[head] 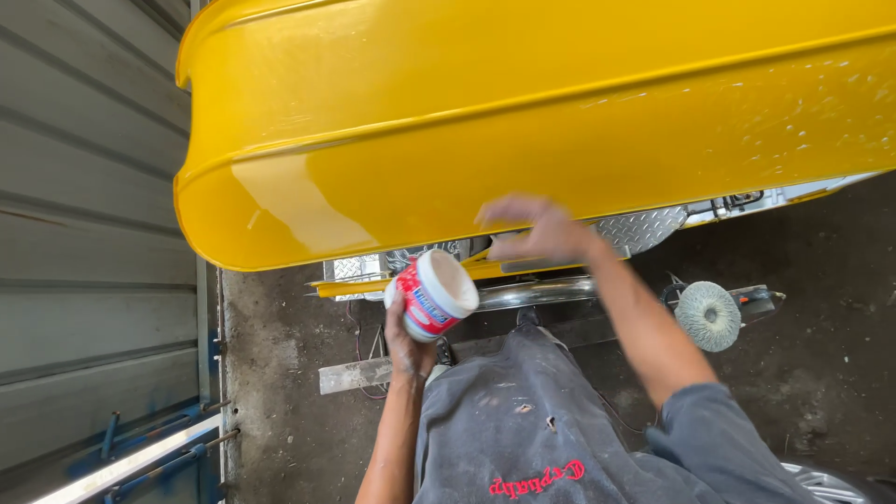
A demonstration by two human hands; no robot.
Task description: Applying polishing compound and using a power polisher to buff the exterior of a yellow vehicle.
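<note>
We look down on a dirty grey concrete floor (280, 327) beside a grey corrugated metal wall (93, 233), with a glossy yellow curved body panel (467, 121) spanning the top. Our left hand (409, 347) grips a red-and-white round plastic tub (431, 294) from below, just under the panel's lower edge, tilted with its open mouth pointing up and right. Our right hand (537, 229), blurred, fingers loosely spread, holds nothing against the panel's edge.
</note>
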